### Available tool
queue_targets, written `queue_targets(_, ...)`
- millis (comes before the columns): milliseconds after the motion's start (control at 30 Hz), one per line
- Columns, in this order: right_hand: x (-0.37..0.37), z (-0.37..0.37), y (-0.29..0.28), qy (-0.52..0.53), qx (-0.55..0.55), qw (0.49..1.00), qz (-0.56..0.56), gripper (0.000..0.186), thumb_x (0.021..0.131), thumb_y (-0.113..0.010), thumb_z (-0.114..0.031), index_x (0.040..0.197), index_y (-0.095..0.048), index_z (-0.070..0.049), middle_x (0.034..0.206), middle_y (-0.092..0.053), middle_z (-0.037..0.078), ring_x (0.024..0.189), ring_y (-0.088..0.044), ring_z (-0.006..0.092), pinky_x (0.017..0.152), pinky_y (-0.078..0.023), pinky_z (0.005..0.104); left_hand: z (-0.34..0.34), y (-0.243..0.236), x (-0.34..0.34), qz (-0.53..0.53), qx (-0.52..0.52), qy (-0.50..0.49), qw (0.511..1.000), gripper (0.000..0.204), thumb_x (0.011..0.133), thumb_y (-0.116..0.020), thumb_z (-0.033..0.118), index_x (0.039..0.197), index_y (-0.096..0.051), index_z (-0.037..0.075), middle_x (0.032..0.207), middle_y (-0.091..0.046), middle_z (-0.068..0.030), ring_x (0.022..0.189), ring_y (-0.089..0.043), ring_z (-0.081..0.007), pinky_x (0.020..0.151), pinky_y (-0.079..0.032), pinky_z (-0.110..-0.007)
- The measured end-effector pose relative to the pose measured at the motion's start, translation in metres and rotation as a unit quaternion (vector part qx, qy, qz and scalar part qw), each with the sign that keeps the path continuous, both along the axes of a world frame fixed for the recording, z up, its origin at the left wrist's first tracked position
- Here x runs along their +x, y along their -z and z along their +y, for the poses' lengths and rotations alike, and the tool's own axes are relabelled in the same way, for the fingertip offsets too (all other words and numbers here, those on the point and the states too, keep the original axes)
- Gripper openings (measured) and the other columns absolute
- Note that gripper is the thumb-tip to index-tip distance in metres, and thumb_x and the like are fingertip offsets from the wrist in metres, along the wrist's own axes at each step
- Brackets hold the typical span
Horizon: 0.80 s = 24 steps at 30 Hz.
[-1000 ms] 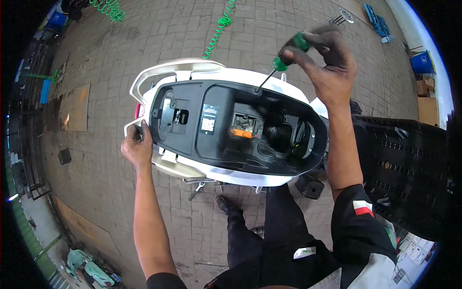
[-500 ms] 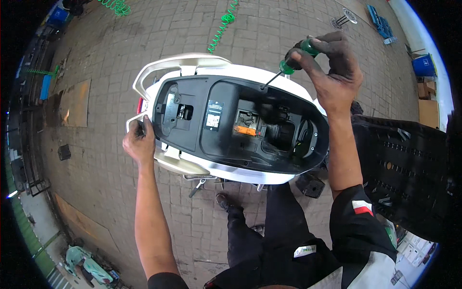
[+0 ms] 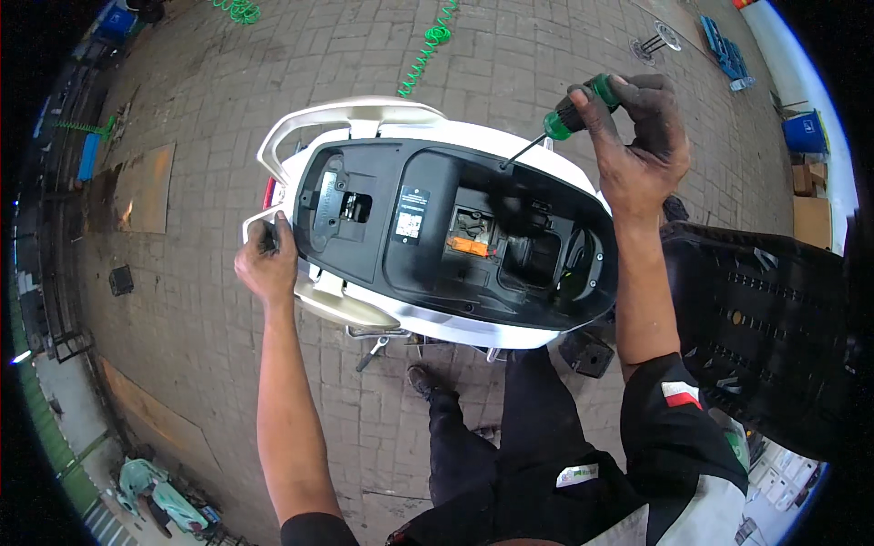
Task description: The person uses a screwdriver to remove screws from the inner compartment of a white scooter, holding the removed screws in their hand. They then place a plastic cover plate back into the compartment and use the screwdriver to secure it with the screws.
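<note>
A white scooter (image 3: 573, 166) stands in front of me with its black under-seat storage box (image 3: 428, 171) exposed. Pinched between the thumb and fingers of my right hand (image 3: 646, 156) is a screwdriver (image 3: 566, 120) with a green and black handle. The shaft slants down to the left, and its tip meets the box's far rim. At the scooter's tail, my left hand (image 3: 267, 261) grips the near end of the pale grab rail (image 3: 355, 109), fingers closed. An orange part (image 3: 469, 247) shows in an opening in the box floor.
The black underside of the seat (image 3: 765, 318) tilts up at the right. A ratchet-like tool (image 3: 372, 353) lies below the scooter's near side. Green coiled hose (image 3: 421, 64) hangs beyond it. Far right are a metal stand (image 3: 657, 38) and a blue bin (image 3: 804, 133).
The screwdriver's handle has shifted slightly right and leans lower, while its tip stays at the same spot on the rim. My left hand keeps its hold.
</note>
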State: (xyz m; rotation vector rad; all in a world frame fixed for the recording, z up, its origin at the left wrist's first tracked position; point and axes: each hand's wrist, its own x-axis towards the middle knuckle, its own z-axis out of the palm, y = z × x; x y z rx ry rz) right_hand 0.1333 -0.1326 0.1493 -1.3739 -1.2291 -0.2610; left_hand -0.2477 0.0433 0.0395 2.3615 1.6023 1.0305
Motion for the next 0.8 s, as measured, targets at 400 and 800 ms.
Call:
queue_targets(400, 0.057, 0.085, 0.005, -0.789, -0.132, 0.513, 0.311, 0.047, 0.095, -0.061, -0.042, 0.105, -0.054, 0.003, 0.088, -0.064, 0.019, 0.068, -0.066, 0.0233, 0.054, -0.052, 0.0315, 0.003, 0.014, 0.001, -0.067, -0.021, 0.021, 0.997, 0.032, 0.087, -0.078, 0.023, 0.07, -0.061, 0.001, 0.052, -0.051, -0.0065, 0.046, -0.046, -0.011, 0.047, -0.038, -0.03)
queue_targets(800, 0.012, 0.058, 0.011, -0.518, 0.084, 0.811, 0.256, 0.029, 0.099, -0.065, -0.017, 0.094, -0.066, 0.011, 0.057, -0.058, 0.008, 0.032, -0.043, 0.0097, 0.031, -0.036, 0.0242, 0.0, 0.004, -0.004, -0.086, -0.027, 0.022, 0.996, 0.031, 0.092, -0.074, 0.016, 0.071, -0.063, -0.004, 0.057, -0.056, -0.0002, 0.053, -0.047, -0.0051, 0.05, -0.038, -0.024)
